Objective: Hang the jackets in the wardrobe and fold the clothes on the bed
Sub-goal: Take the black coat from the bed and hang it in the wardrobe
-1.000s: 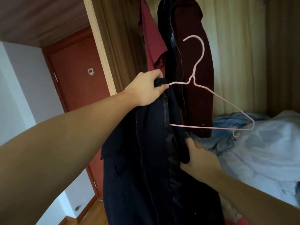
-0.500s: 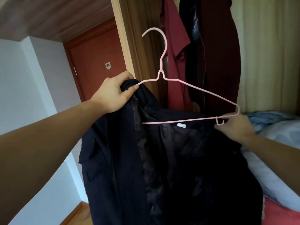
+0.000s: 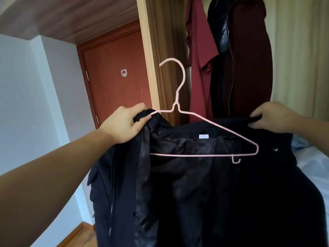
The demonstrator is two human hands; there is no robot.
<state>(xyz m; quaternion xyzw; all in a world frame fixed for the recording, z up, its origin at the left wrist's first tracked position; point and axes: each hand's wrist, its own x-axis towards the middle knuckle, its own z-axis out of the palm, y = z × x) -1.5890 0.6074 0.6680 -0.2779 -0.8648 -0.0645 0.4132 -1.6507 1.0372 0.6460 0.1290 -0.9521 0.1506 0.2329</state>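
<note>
Jacket (image 3: 195,193) hangs between both hands. Left hand (image 3: 124,124) is closed on one shoulder and the hanger (image 3: 204,139) end; right hand (image 3: 274,118) is closed on the far-right shoulder. Hanger's free end lies nearer the right hand, outside the shoulder.

My left hand (image 3: 125,124) pinches dark jacket (image 3: 204,193) and pink hanger (image 3: 179,122) at nine o'clock; my right hand (image 3: 274,119) grips its collar at three.
</note>
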